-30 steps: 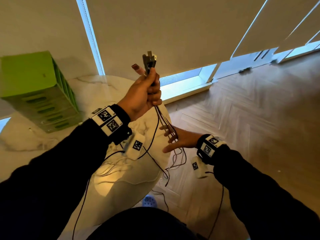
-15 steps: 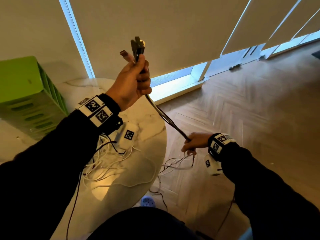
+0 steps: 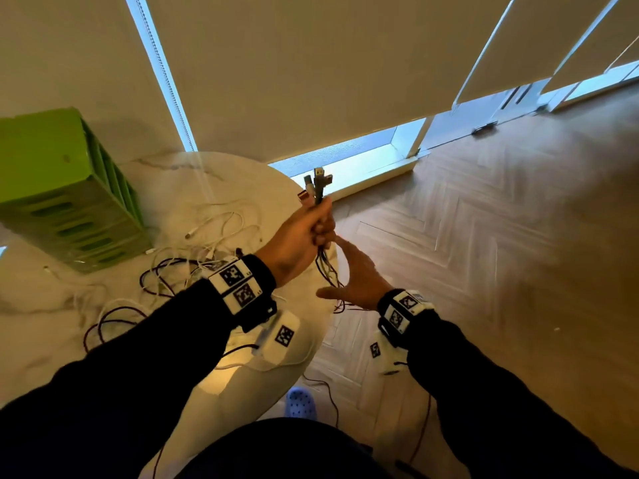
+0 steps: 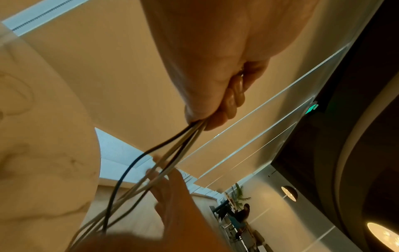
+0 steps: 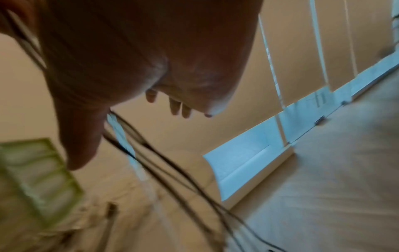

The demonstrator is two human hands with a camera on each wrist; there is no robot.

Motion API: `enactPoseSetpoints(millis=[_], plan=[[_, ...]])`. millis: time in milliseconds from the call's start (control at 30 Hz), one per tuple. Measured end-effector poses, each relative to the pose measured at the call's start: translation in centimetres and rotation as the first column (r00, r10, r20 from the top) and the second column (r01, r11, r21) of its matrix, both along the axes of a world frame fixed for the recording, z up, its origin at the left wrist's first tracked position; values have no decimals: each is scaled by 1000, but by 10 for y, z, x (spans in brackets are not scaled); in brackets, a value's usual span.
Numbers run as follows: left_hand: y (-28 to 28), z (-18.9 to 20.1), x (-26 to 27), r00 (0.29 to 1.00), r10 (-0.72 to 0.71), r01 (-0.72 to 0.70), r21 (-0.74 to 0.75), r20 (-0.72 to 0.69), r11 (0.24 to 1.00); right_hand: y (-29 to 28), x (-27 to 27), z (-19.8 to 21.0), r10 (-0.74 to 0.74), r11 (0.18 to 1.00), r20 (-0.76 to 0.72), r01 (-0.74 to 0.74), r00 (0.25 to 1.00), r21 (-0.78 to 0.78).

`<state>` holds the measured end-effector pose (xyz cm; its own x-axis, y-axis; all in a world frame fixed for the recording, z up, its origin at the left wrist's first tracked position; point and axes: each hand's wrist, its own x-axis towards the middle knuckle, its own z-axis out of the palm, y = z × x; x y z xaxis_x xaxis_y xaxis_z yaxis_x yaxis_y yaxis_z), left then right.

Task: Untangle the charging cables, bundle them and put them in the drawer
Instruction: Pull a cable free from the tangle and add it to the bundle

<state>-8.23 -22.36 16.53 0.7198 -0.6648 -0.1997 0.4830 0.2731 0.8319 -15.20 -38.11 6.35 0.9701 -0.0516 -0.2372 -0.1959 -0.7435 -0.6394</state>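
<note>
The left hand point(image 3: 304, 236) has come down lower, fingers gripping the cables point(image 3: 316, 191) by their plugs, over the bench point(image 3: 214, 181) right edge. The right hand point(image 3: 356, 274) let go; its fingers are now straight, just under. Combing probably starts again.

Green drawer unit point(image 3: 65, 198), white marbled table point(image 3: 214, 174), dark cables point(image 3: 325, 271), herringbone wood floor point(image 3: 484, 254).

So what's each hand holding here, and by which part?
The left hand grips the cable bundle just below its plugs. The right hand is open, holding nothing.
</note>
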Motion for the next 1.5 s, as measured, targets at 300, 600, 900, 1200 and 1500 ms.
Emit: enactPoseSetpoints(millis=[300, 600, 900, 1200, 1500], plan=[[53, -16, -5, 934, -328, 339, 57, -140, 939, 3, 2, -19, 300, 953, -579, -215, 758, 212], [115, -28, 20, 855, 503, -512, -45, -124, 858, 95, 21, -23, 540, 768, -599, -637, 591, 63], [187, -46, 24, 740, 662, -669, 241, 124, 703, 196, 16, -40, 735, 669, -410, -674, 540, 312], [225, -64, 35, 709, 693, -685, 362, 132, 632, 159, 138, -38, 432, 896, -123, -411, 893, 167], [207, -83, 62, 762, 628, -626, 426, 159, 652, 168, 183, -76, 630, 725, -293, -680, 719, -110]])
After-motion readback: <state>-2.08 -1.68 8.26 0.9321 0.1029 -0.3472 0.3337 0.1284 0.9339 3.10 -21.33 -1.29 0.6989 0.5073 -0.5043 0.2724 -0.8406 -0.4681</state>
